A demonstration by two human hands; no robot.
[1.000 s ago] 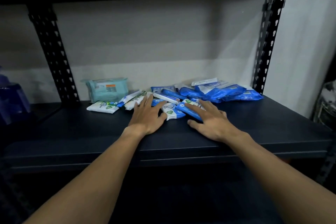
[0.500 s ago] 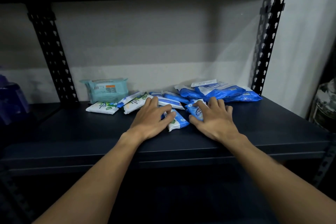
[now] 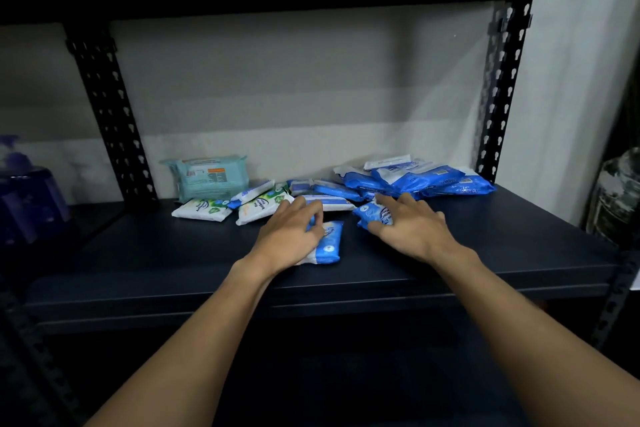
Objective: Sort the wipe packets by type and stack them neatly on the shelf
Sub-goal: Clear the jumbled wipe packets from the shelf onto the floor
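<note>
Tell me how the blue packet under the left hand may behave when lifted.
Probably floppy: the blue packet looks like a soft film pouch. Likely light, and flat, so it should not roll. Its glossy wrap may slip.
</note>
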